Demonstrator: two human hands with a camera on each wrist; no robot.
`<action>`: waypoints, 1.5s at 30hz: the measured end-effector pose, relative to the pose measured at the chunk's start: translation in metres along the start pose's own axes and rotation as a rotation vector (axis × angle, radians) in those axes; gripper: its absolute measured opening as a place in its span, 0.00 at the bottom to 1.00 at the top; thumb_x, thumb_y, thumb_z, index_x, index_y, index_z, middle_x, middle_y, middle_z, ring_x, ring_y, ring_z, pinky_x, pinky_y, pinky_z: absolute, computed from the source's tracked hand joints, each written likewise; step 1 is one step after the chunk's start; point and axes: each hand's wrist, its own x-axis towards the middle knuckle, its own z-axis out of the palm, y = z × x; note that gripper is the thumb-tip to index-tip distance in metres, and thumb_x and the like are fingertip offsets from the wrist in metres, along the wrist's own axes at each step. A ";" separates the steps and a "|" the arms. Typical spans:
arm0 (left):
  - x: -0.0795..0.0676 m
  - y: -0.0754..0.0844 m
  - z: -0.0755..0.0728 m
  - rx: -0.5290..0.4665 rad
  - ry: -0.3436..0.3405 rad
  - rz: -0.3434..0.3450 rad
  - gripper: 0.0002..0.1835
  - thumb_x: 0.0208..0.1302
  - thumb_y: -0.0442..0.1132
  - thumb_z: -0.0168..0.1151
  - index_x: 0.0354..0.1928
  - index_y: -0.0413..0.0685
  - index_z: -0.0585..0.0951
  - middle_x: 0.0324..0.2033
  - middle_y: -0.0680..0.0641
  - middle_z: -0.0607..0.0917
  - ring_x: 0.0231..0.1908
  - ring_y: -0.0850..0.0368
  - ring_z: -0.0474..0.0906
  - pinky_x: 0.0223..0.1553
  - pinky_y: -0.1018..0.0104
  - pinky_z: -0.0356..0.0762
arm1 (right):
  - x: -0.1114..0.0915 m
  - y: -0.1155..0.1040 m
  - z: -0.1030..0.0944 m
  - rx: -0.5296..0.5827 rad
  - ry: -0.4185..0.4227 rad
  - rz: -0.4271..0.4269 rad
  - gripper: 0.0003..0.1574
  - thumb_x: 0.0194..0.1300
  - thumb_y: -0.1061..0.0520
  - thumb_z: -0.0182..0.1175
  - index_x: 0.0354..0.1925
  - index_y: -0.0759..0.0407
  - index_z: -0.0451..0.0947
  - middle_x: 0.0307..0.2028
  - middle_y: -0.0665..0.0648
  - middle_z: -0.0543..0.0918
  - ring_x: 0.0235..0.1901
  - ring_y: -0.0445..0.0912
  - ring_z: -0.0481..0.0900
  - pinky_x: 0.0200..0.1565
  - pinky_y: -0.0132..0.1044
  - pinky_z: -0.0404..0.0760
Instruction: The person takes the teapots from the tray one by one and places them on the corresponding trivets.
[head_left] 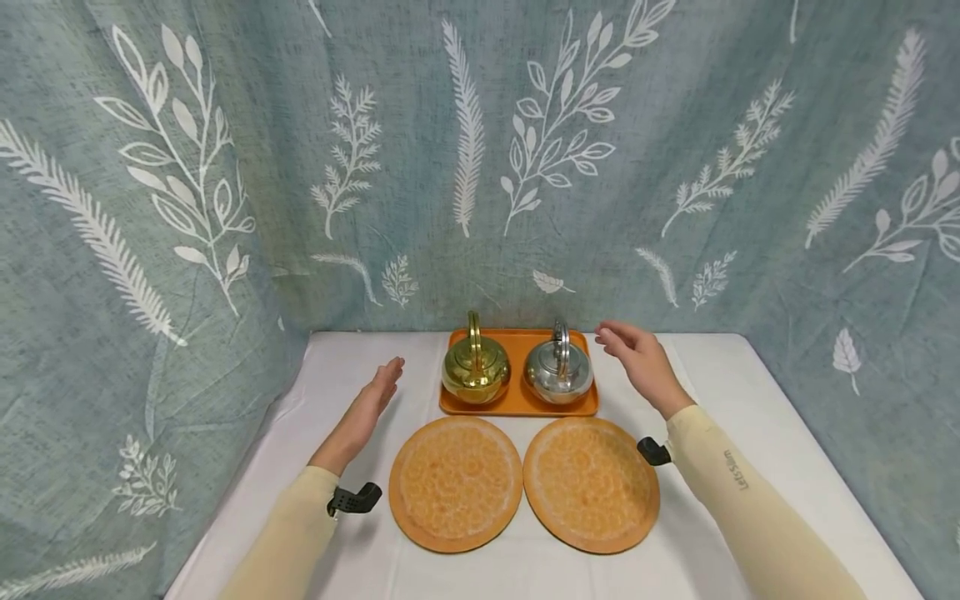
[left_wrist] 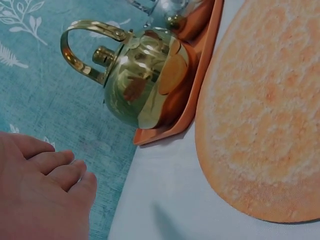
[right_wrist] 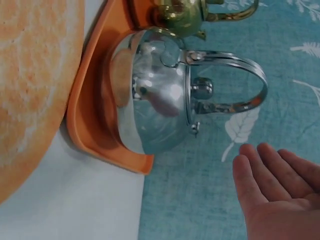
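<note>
Cream right sleeve (head_left: 738, 492) bearing grey lettering (head_left: 737, 470), black wrist device (head_left: 654, 451) jutting left of that sleeve, cream left sleeve (head_left: 291, 533) showing farther left, second black device (head_left: 360, 497) protruding there

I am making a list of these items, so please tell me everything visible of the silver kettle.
The silver kettle is rounded and mirror-shiny, and looks like metal. A small knob tops it, with an arched handle standing above. It sits upright on the right half of the orange tray, apart from the gold kettle. The right hand is near but does not touch it. Its spout is unclear.
</note>
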 end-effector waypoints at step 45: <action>0.031 -0.045 0.026 -0.201 -0.123 -0.163 0.54 0.83 0.74 0.21 0.86 0.31 0.41 0.85 0.32 0.49 0.84 0.37 0.47 0.84 0.46 0.44 | 0.018 0.009 0.047 0.131 -0.045 0.100 0.28 0.84 0.56 0.62 0.69 0.75 0.77 0.61 0.71 0.85 0.56 0.61 0.87 0.60 0.51 0.87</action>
